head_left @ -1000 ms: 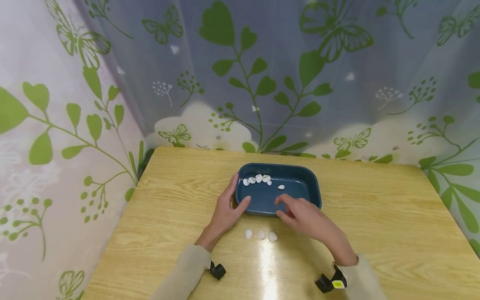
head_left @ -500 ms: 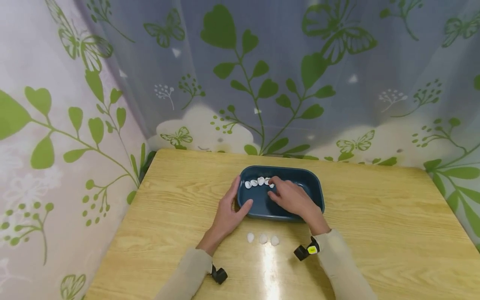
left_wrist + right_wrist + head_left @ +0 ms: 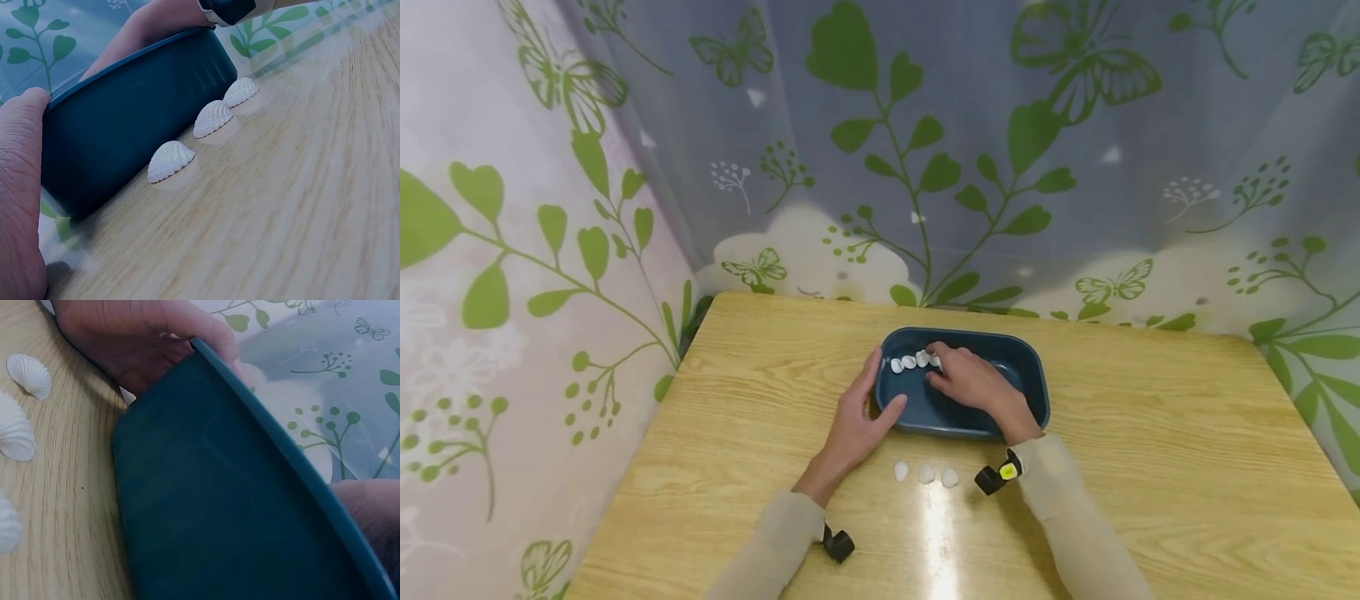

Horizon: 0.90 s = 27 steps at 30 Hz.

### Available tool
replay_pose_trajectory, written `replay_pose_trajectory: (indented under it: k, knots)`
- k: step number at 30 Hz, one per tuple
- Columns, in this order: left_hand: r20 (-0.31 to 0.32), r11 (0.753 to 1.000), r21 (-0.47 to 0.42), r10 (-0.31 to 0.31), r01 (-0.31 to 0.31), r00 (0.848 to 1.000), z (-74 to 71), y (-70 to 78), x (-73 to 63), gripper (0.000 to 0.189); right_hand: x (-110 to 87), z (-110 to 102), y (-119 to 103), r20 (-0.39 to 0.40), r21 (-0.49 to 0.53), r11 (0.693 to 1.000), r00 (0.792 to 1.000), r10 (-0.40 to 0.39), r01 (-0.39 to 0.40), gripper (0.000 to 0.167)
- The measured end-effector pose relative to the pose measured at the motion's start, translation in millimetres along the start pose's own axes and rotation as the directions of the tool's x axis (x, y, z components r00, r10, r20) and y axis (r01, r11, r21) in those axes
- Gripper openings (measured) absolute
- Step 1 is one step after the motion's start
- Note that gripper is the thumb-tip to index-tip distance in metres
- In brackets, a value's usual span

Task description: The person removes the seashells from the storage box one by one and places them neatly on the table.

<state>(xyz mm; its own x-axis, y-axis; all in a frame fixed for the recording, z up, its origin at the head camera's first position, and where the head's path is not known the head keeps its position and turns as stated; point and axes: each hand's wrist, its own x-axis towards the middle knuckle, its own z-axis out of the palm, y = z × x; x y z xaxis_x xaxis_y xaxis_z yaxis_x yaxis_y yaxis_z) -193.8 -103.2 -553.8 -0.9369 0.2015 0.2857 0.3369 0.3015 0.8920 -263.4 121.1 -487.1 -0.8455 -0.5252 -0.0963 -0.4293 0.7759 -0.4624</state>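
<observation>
A dark blue rectangular dish (image 3: 917, 417) stands on the table. My left hand (image 3: 855, 423) grips its left end, thumb at the near corner and fingers along the outer side. Inside, several white seashells (image 3: 909, 362) lie in a row near the far wall. My right hand (image 3: 973, 382) reaches into the dish, its fingertips at the right end of this row. The hand covers what lies under it, so whether it pinches a shell is hidden. In front of the dish, three ribbed white seashells (image 3: 170, 161) lie in a line on the wood.
The light wooden table (image 3: 760, 375) runs up to a curtain (image 3: 865, 167) printed with leaves and butterflies. A similar printed cloth (image 3: 512, 333) hangs on the left. Black wrist cameras sit on both wrists, below the beige sleeves (image 3: 1067, 508).
My right hand has moved left and farther into the dish, from its near side to the row of shells. A single shell right of the row is now hidden. My left hand stays put.
</observation>
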Motion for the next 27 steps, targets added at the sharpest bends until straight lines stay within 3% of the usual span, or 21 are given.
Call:
replay_pose_trajectory:
  k: [8, 20, 27]
  knots:
    - [0.006, 1.000, 0.001, 0.003, -0.003, 1.000, -0.4, -1.2, 1.5, 0.082, 5.9, -0.8, -4.5, 0.020, -0.052, 0.998, 1.000, 0.018, -0.017, 0.045]
    - [0.007, 1.000, -0.019, -0.006, 0.006, 1.000, -0.9, 1.2, 0.6, 0.082, 14.4, 4.0, -7.6, 0.008, -0.114, 0.992, 0.999, -0.045, 0.046, 0.029]
    - [0.008, 1.000, -0.021, -0.010, 0.011, 1.000, -0.7, 1.8, -0.1, 0.082, 13.7, 5.6, -9.8, -0.005, -0.140, 0.990, 1.000, -0.013, 0.012, 0.028]
